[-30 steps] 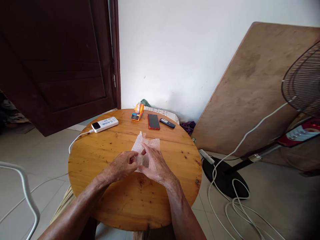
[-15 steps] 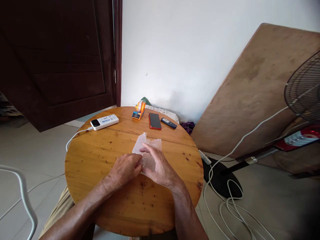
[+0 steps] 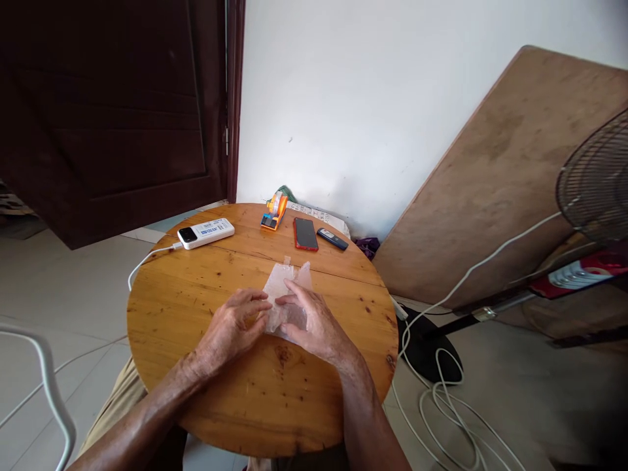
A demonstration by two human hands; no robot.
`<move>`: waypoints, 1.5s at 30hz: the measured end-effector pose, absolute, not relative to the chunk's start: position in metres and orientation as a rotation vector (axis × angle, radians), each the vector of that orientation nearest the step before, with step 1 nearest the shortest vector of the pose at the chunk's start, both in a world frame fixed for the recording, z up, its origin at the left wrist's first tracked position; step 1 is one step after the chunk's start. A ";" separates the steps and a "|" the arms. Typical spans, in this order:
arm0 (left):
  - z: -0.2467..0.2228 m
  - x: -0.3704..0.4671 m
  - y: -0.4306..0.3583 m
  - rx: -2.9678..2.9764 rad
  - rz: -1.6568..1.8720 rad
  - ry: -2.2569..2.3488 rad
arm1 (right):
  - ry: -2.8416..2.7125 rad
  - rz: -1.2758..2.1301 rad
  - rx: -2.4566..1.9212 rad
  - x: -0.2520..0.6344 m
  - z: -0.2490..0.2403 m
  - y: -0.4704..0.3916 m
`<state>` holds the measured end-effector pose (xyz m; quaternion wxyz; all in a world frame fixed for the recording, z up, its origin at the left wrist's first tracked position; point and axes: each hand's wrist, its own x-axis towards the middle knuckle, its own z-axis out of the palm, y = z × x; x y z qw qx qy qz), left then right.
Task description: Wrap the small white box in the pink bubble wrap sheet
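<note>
A sheet of clear bubble wrap lies on the round wooden table, its right part folded and standing up slightly. A small strip of clear tape sticks out at its far edge. At the wrap's left edge is my left hand, open, with the fingers bent and apart. Over the right part of the wrap, my right hand is open too. Its thumb and fingers are spread and curved, touching the wrap. Whatever lies under the folds is hard to make out.
Toward the back stand an orange and blue tape dispenser, a red-edged phone and a dark remote-like device. A white power bank with a cable sits back left. A standing fan and loose cables are at right.
My left hand has lifted off and moved left, its fingers spreading. The right side of the bubble wrap has folded inward under my right hand. The view has shifted slightly.
</note>
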<state>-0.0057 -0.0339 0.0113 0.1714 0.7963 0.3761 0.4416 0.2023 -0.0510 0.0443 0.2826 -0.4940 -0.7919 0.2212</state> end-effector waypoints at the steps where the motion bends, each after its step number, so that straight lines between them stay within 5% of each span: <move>1: 0.009 -0.004 -0.035 2.307 1.254 1.030 | -2.123 0.594 -1.319 0.202 0.044 -0.051; 45: -0.005 0.009 -0.036 2.649 1.297 0.916 | -1.280 0.425 -1.820 0.197 0.011 -0.078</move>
